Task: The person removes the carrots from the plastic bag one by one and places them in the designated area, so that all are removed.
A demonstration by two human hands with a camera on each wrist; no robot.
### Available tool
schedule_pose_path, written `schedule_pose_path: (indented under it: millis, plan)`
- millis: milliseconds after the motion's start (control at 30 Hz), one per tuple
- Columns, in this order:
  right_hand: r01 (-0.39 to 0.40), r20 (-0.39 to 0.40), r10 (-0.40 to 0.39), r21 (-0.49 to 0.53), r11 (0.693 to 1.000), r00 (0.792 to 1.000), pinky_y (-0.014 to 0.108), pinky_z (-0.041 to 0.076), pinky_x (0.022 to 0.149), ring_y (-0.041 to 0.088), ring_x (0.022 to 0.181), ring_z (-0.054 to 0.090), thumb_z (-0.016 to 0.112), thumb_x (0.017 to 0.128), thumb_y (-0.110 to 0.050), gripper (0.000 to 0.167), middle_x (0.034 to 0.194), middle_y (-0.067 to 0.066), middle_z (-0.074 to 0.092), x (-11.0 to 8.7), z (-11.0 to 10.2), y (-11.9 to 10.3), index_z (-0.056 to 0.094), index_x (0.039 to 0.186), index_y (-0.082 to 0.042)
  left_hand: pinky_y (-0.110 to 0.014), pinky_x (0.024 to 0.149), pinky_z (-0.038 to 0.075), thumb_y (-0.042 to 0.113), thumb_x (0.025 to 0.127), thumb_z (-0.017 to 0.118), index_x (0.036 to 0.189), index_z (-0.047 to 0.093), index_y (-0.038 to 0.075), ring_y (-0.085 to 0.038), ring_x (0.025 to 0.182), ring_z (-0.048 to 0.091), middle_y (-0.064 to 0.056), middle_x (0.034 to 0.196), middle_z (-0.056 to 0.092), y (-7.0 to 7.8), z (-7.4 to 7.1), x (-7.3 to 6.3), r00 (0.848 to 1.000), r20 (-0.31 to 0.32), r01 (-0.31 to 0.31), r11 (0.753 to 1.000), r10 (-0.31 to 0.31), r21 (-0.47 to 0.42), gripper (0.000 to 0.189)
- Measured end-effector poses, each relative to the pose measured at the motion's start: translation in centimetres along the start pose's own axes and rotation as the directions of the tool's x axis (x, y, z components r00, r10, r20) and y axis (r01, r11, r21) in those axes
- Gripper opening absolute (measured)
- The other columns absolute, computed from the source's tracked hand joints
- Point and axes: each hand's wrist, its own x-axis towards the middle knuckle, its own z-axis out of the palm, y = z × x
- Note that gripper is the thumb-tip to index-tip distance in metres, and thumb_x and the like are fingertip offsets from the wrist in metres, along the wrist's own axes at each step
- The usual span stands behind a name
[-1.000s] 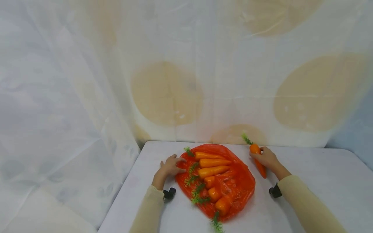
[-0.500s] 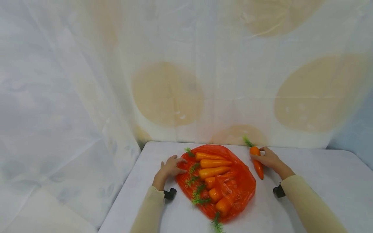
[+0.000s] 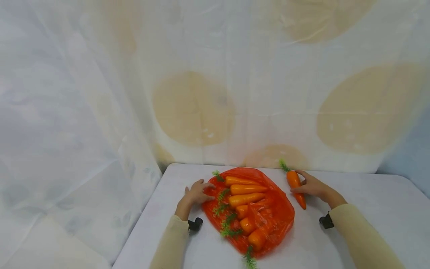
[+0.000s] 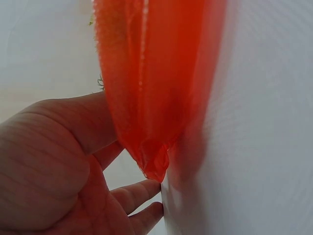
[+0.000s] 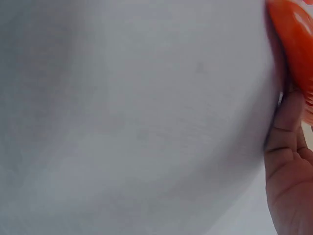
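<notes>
- Seven carrots could be counted: six carrots (image 3: 248,189) in a row on one red plastic bag (image 3: 283,211), the nearer ones partly covered by its film, and one lone carrot (image 3: 293,179) apart from them.
- Two hands were in view, with a pale sleeve (image 3: 362,237) on each arm and a small black device (image 3: 196,224) at each wrist.
- The right hand (image 3: 313,185) gripped the lone carrot between thumb and fingers, reaching it from the right; its green tuft (image 3: 283,164) pointed away from the person and its tip came back toward them.
- The lone carrot was to the right of the bag, near its edge but not touching it.
- The left hand (image 3: 196,193) was at the bag's left edge, thumb and fingers spread either side of the plastic; the bag hid part of the thumb, so whether it pinched the film could not be told.
- The tabletop (image 3: 373,209) was white with rounded far corners.
- Behind it hung a white curtain (image 3: 268,82) with large tan round patches, and more pale sheeting (image 3: 67,149) closed off the left side.
</notes>
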Motion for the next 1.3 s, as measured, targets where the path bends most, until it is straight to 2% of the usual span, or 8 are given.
schedule_pose_path:
  millis: [133, 267, 433, 567, 967, 1300]
  plan:
    - [0.001, -0.008, -0.001, 0.003, 1.0, 1.0, 0.046, 0.052, 0.083, 0.03, 0.095, 0.057, 0.072, 0.086, -0.047, 0.099, 0.114, 0.023, 0.056, 0.0, -0.1, 0.3, 0.014, 0.155, -0.007, -0.078, 0.11, 0.005, 0.036, 0.085, 0.075, 0.121, 0.067, 0.032, -0.04, 0.145, 0.029, -0.019, 0.156, 0.035, 0.0, 0.0, -0.2, 1.0, 0.0, 0.0, 1.0, 0.0, 0.008, 0.037]
    - [-0.011, -0.005, 0.012, 0.021, 1.0, 1.0, 0.055, 0.049, 0.089, 0.035, 0.106, 0.054, 0.068, 0.088, -0.052, 0.098, 0.125, 0.027, 0.053, 0.0, -0.2, 0.4, 0.014, 0.156, -0.008, -0.078, 0.11, 0.006, 0.037, 0.085, 0.075, 0.122, 0.066, 0.031, -0.04, 0.145, 0.029, -0.019, 0.156, 0.035, -0.1, -0.2, -0.4, 1.0, 0.006, -0.003, 1.0, 0.003, 0.006, 0.038]
    - [0.01, 0.039, -0.013, 0.086, 0.996, 0.999, 0.067, 0.039, 0.1, 0.04, 0.117, 0.049, 0.064, 0.091, -0.052, 0.096, 0.136, 0.029, 0.045, -0.2, -0.2, 0.1, 0.011, 0.158, -0.008, -0.077, 0.111, 0.004, 0.036, 0.085, 0.075, 0.122, 0.066, 0.032, -0.039, 0.146, 0.028, -0.018, 0.156, 0.035, -0.3, -0.5, -0.4, 1.0, -0.004, 0.011, 1.0, -0.011, 0.006, 0.039]
    - [-0.004, 0.054, -0.003, 0.123, 0.992, 0.999, 0.073, 0.03, 0.104, 0.044, 0.122, 0.045, 0.062, 0.092, -0.052, 0.095, 0.142, 0.032, 0.04, -0.5, 0.0, -0.1, 0.008, 0.158, -0.011, -0.078, 0.11, 0.005, 0.036, 0.085, 0.075, 0.123, 0.066, 0.031, -0.04, 0.145, 0.029, -0.019, 0.155, 0.036, -0.5, -0.6, -0.4, 1.0, -0.006, -0.007, 1.0, 0.007, 0.002, 0.039]
    - [-0.026, 0.009, 0.025, 0.137, 0.99, 1.0, 0.066, 0.039, 0.1, 0.037, 0.111, 0.051, 0.061, 0.092, -0.054, 0.094, 0.136, 0.031, 0.044, -1.5, 0.1, 0.1, 0.013, 0.157, -0.007, -0.077, 0.11, 0.006, 0.037, 0.085, 0.075, 0.123, 0.066, 0.031, -0.039, 0.145, 0.03, -0.019, 0.155, 0.036, -0.2, -0.3, -0.6, 0.999, -0.004, -0.032, 0.999, 0.032, 0.007, 0.04]
    - [-0.049, 0.017, 0.047, 0.154, 0.987, 0.999, 0.072, 0.028, 0.106, 0.042, 0.122, 0.044, 0.061, 0.092, -0.055, 0.093, 0.146, 0.029, 0.038, -1.2, 0.5, -0.5, 0.012, 0.158, -0.01, -0.077, 0.11, 0.005, 0.036, 0.084, 0.076, 0.121, 0.066, 0.033, -0.04, 0.145, 0.029, -0.019, 0.155, 0.036, -0.4, -0.7, -1.0, 1.0, -0.005, -0.013, 1.0, 0.013, -0.006, 0.038]
